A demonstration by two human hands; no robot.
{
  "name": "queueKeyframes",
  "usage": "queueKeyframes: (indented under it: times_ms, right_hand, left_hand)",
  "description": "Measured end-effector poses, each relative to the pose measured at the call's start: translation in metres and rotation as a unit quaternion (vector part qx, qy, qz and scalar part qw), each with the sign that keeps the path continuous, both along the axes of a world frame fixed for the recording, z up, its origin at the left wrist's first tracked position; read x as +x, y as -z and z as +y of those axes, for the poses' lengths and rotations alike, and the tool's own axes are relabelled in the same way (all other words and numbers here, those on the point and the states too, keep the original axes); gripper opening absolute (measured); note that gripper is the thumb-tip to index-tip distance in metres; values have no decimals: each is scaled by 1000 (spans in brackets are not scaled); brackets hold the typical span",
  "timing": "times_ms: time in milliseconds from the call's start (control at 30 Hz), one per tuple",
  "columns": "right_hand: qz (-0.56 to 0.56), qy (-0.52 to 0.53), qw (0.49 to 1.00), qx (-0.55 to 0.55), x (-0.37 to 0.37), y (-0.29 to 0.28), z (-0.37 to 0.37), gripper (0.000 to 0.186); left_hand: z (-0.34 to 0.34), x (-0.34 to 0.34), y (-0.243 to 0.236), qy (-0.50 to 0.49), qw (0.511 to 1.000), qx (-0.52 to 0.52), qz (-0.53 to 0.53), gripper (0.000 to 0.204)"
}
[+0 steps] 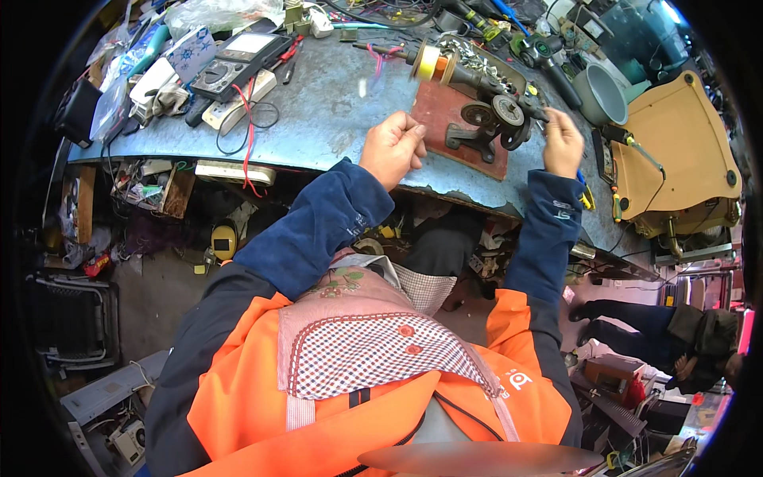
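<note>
A black hand-cranked winding machine (477,127) stands on a reddish board (425,115) on the blue workbench. Its shaft carries a yellow-rimmed spool (429,63), with pink strands (380,60) near the shaft's left end. My right hand (563,143) is closed round the crank handle at the machine's right. My left hand (395,147) is closed in a pinch left of the board, below the spool; whatever it holds is too small to make out. A tray of metal bits (497,67) lies behind the machine.
A multimeter (226,71) with red and black leads lies at the bench's left among clutter. A grey bowl (596,94), hand tools and an upright tan panel (675,151) are on the right. A seated person (668,334) is at the lower right; a folded chair (71,318) is at the left.
</note>
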State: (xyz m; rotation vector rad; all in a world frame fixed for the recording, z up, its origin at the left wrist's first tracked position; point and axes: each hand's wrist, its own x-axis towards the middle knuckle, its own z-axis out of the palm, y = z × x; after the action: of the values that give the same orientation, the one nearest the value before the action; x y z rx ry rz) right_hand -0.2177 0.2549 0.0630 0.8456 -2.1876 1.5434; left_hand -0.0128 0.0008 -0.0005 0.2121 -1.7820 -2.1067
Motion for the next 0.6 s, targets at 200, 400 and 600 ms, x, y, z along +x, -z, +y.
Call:
queueKeyframes:
  times_ms: [200,400,600]
  right_hand:
    - [-27,-18,958,286,57,19,28,20]
    - [-92,-137,985,58,71,-36,54,12]
    - [19,12,1000,7,-5,5,7,13]
  left_hand:
    - [-2,2,0,-7,1000,7,-9,15]
    - [0,3,-3,-17,999,29,10,15]
    - [1,2,-4,-28,999,41,2,14]
